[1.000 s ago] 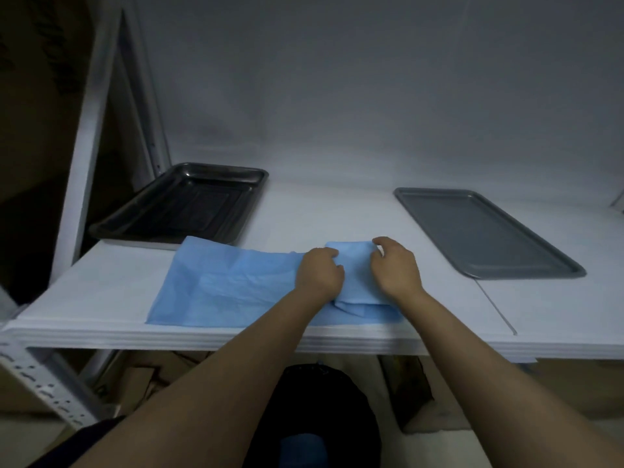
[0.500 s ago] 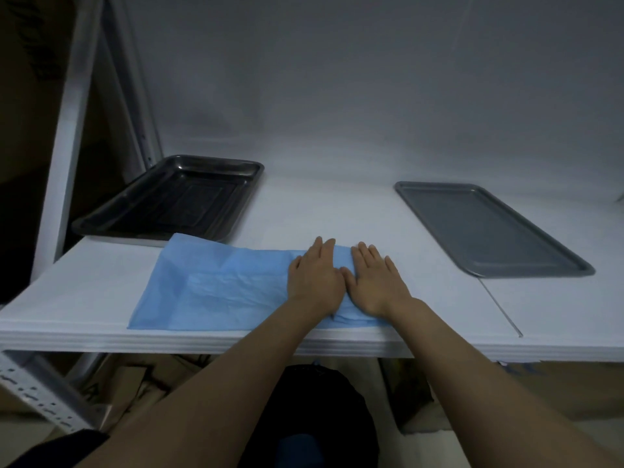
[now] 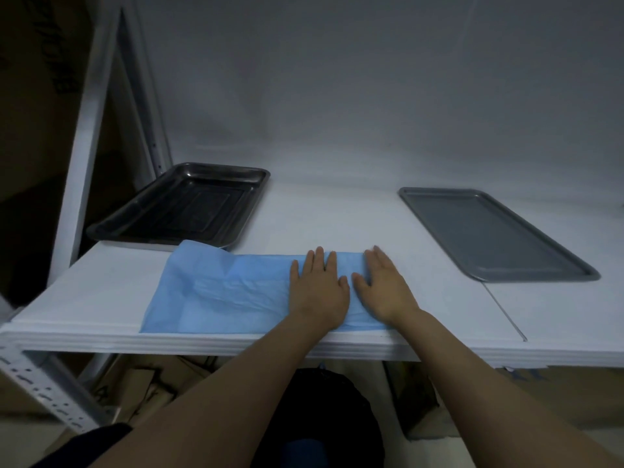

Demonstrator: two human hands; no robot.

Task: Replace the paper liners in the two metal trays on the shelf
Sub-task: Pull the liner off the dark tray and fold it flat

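Note:
A blue paper liner (image 3: 219,292) lies spread along the front of the white shelf (image 3: 337,224). My left hand (image 3: 319,287) and my right hand (image 3: 383,287) press flat on its right end, fingers straight, side by side with a small gap between them. A deep black metal tray (image 3: 189,206) sits at the back left, and the liner's far left corner overlaps its front rim. A shallow grey metal tray (image 3: 489,231) lies at the right. Both trays hold nothing.
A white wall closes off the back of the shelf. A white metal upright (image 3: 84,140) and a perforated brace (image 3: 44,390) stand at the left. Cardboard boxes (image 3: 141,380) and a dark round object (image 3: 324,413) sit below the shelf. A thin seam (image 3: 503,312) runs across the shelf's right part.
My hands went from gripping the folded right end of the liner to lying flat on it. They have since slid slightly apart.

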